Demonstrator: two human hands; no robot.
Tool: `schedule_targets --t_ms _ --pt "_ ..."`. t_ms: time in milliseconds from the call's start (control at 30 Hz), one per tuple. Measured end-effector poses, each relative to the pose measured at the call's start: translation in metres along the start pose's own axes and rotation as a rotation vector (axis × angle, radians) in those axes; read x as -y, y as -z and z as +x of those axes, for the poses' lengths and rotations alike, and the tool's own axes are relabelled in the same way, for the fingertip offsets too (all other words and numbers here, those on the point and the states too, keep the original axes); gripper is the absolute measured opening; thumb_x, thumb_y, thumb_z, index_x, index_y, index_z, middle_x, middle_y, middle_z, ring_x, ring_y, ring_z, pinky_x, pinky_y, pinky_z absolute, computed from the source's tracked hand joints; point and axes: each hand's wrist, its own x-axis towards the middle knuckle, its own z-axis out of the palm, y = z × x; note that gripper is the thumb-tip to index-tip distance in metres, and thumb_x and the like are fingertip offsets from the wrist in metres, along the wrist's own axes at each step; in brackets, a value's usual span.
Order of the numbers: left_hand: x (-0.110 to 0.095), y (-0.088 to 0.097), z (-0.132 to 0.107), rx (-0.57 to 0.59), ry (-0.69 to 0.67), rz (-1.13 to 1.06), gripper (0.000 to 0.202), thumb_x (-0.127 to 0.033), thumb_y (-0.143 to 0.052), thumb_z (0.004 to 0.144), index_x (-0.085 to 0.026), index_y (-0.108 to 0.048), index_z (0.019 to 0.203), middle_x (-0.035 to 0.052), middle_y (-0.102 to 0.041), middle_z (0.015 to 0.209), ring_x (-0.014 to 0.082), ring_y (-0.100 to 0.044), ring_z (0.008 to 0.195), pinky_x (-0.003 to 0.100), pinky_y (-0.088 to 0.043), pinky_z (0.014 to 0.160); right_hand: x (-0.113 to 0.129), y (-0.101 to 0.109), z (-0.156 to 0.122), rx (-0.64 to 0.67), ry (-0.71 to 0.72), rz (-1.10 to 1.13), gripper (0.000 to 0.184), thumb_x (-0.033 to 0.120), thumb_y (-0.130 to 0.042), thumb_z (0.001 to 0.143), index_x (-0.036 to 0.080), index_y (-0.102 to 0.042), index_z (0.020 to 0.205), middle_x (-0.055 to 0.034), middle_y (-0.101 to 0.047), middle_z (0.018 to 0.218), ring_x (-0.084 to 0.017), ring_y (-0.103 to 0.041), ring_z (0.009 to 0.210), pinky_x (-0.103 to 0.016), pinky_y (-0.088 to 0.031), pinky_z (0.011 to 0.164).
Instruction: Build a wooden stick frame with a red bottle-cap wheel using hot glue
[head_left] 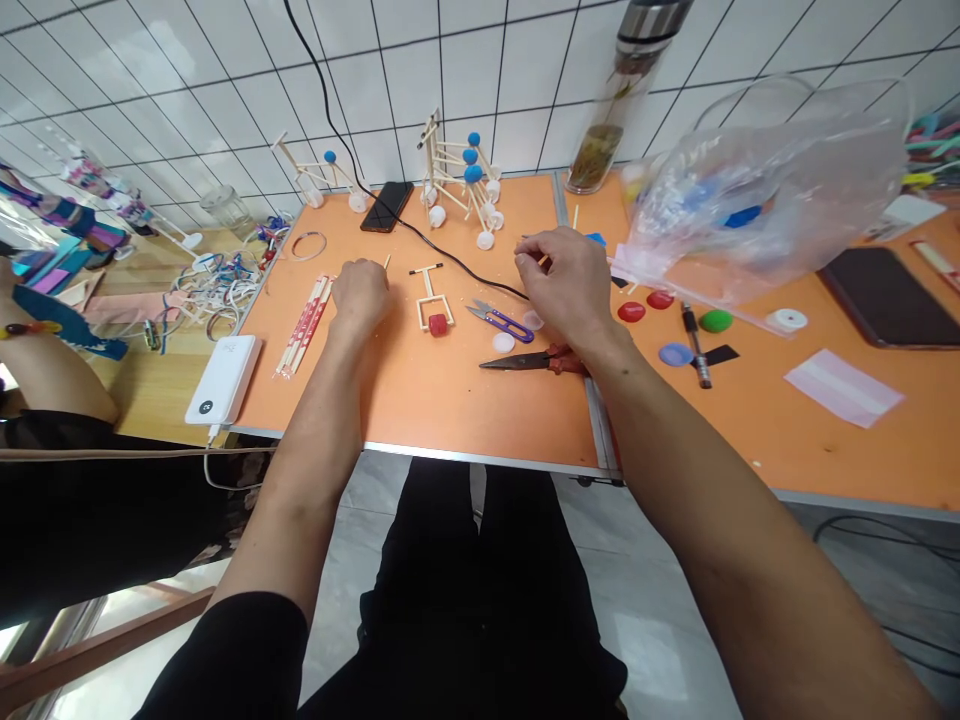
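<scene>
My left hand (361,295) is closed on the orange table, with the tip of a thin wooden stick (387,261) poking out at its fingers. Beside it lie chopsticks in red-and-white wrappers (305,325). My right hand (568,280) has curled, pinched fingers above the table; what they hold is too small to make out. Between my hands is a small square stick frame (433,300) with a red block (438,324) at one corner. Purple thread snips (501,321) and red-handled pliers (531,361) lie closer to my right hand.
At the back stand stick models with blue balls (472,174), a black phone (387,207) and a glass bottle (600,150). A plastic bag (772,200), coloured caps (717,320) and another phone (892,298) are right. A white power bank (224,380) and another person's arm (60,365) are left.
</scene>
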Motion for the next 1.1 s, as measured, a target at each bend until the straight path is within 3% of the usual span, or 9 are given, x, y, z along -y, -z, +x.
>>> schedule_targets --t_ms 100,233,333,500,800,1000,1100 --pt "-0.004 0.008 -0.003 -0.135 0.023 -0.112 0.015 -0.010 -0.070 0.090 -0.023 -0.078 0.092 0.0210 -0.078 0.132 0.0460 -0.067 0.133 0.055 -0.051 0.106 -0.002 0.001 0.000 -0.019 -0.013 -0.009 0.022 0.026 -0.062 0.103 0.027 -0.083 0.103 -0.0124 -0.085 0.110 -0.034 -0.077 0.104 -0.049 -0.057 0.095" --pt "-0.017 0.008 -0.004 -0.280 -0.007 -0.382 0.023 -0.029 -0.067 0.106 -0.023 -0.071 0.084 0.0122 -0.080 0.102 0.0328 -0.072 0.107 0.043 -0.051 0.096 -0.004 0.002 0.000 -0.008 -0.031 -0.060 0.024 0.025 -0.060 0.103 0.026 -0.084 0.104 -0.0136 -0.085 0.112 -0.035 -0.078 0.106 -0.051 -0.057 0.099" --pt "-0.025 -0.003 -0.001 -0.338 -0.102 -0.631 0.018 -0.022 -0.065 0.105 -0.024 -0.073 0.089 0.0049 -0.078 0.092 0.0245 -0.071 0.093 0.036 -0.051 0.089 -0.004 0.005 0.001 -0.012 -0.031 -0.094 0.023 0.027 -0.061 0.103 0.027 -0.084 0.106 -0.0129 -0.086 0.113 -0.035 -0.079 0.107 -0.052 -0.058 0.101" --pt "-0.026 -0.022 0.009 -0.416 -0.154 -0.831 0.017 -0.013 -0.067 0.104 -0.023 -0.077 0.095 0.0018 -0.078 0.089 0.0213 -0.071 0.083 0.034 -0.053 0.084 -0.006 0.014 0.002 -0.034 -0.052 -0.143 0.025 0.030 -0.059 0.104 0.029 -0.084 0.108 -0.0128 -0.088 0.118 -0.037 -0.080 0.109 -0.053 -0.059 0.102" --pt "-0.024 -0.037 0.011 -0.424 -0.158 -0.882 0.017 -0.013 -0.066 0.102 -0.022 -0.078 0.095 0.0010 -0.080 0.089 0.0200 -0.073 0.084 0.033 -0.055 0.083 -0.009 0.020 0.002 -0.034 -0.110 -0.246 0.026 0.030 -0.059 0.107 0.028 -0.085 0.113 -0.0117 -0.087 0.120 -0.034 -0.079 0.111 -0.049 -0.059 0.103" --pt "-0.023 -0.043 0.018 -0.470 -0.190 -0.832 0.013 -0.028 -0.070 0.107 -0.023 -0.078 0.098 0.0019 -0.077 0.086 0.0213 -0.072 0.081 0.035 -0.056 0.083 -0.007 0.022 0.005 -0.023 -0.103 -0.242 0.027 0.025 -0.058 0.108 0.025 -0.084 0.115 -0.0137 -0.086 0.124 -0.034 -0.079 0.116 -0.049 -0.058 0.107" --pt "-0.022 -0.044 0.021 -0.487 -0.209 -0.807 0.013 -0.028 -0.070 0.106 -0.023 -0.079 0.100 0.0030 -0.076 0.088 0.0220 -0.073 0.083 0.036 -0.056 0.085 -0.003 0.023 0.007 -0.005 -0.093 -0.238 0.028 0.024 -0.057 0.109 0.025 -0.084 0.117 -0.0140 -0.085 0.124 -0.033 -0.078 0.117 -0.048 -0.058 0.107"
